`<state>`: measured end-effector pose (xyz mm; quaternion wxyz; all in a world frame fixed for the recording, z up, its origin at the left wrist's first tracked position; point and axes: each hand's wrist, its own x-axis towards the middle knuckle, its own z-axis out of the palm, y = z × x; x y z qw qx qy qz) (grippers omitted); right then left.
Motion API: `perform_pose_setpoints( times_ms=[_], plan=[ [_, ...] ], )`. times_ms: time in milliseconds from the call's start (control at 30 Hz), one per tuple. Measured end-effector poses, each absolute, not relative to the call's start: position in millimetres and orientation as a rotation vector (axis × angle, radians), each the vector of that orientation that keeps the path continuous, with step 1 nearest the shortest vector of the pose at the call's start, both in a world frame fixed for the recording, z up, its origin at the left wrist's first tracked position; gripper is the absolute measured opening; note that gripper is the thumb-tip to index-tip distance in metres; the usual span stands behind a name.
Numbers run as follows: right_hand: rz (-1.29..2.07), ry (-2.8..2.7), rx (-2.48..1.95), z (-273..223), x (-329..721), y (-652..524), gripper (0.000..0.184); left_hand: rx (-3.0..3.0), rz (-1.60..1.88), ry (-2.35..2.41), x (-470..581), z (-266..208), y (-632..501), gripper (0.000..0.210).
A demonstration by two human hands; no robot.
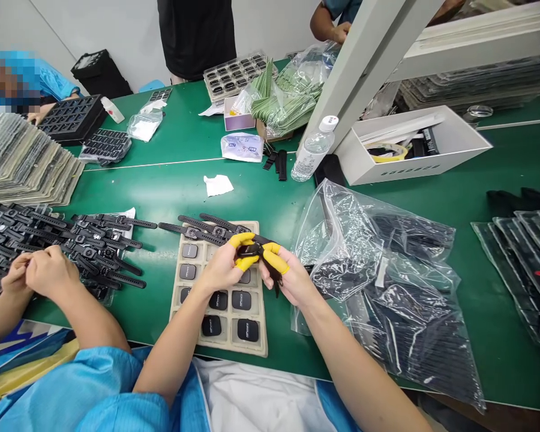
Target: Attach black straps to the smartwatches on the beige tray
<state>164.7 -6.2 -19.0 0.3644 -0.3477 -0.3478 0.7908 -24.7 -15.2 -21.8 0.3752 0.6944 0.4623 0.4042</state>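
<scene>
Yellow finger cots cover several fingertips of both my hands. My left hand (222, 262) is closed on a black smartwatch body (249, 251) above the tray. Close against it, my right hand (290, 273) pinches a black watch strap (273, 275) that hangs down at the watch's side; whether the strap is joined to the body cannot be made out. Below lies a cream tray (261, 336) with square dark watch bodies (248, 330) in its pockets. Strapped watches (193, 232) rest across the tray's far end.
A heap of strapped watches (90, 252) lies left, by a co-worker's hands (49, 270). Clear plastic bags of black straps (414, 324) cover the right side. Beyond stand a water bottle (314, 150), a white box (414, 171) and a slanted post (364, 66).
</scene>
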Motion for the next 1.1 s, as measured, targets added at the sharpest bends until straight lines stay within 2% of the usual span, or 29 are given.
perform_pose_setpoints(
  times_ms=[100,267,367,500,600,667,800,1100],
  plan=[
    [2.075,-0.966,-0.878,-18.7,166.1,-6.5,0.046,1.623,1.261,1.162,-17.1,-21.0,-14.0,0.023],
    [2.331,-1.112,-0.889,-18.9,177.9,-0.7,0.041,1.002,1.578,1.224,-27.2,-15.5,-4.0,0.044],
    [2.259,-1.204,-0.983,-20.3,186.1,5.7,0.038,0.732,1.706,1.329,-41.7,-14.8,3.6,0.054],
    [1.990,-1.110,-0.969,-21.5,181.2,5.5,0.041,0.828,1.407,1.358,-34.8,-21.8,0.7,0.048],
    [2.051,-1.021,-0.889,-22.6,170.1,-1.7,0.040,1.236,1.138,1.287,-18.7,-27.8,-8.7,0.038],
    [2.127,-0.982,-0.867,-23.4,165.1,-5.8,0.038,1.563,1.055,1.222,-14.1,-30.3,-13.3,0.043],
    [2.226,-0.881,-0.873,-22.4,163.7,-6.8,0.034,1.904,0.993,1.103,-18.8,-33.6,-14.6,0.057],
    [2.218,-0.649,-0.852,-16.5,161.3,-7.0,0.039,1.985,0.998,1.154,-17.1,-37.6,-17.7,0.055]
  ],
)
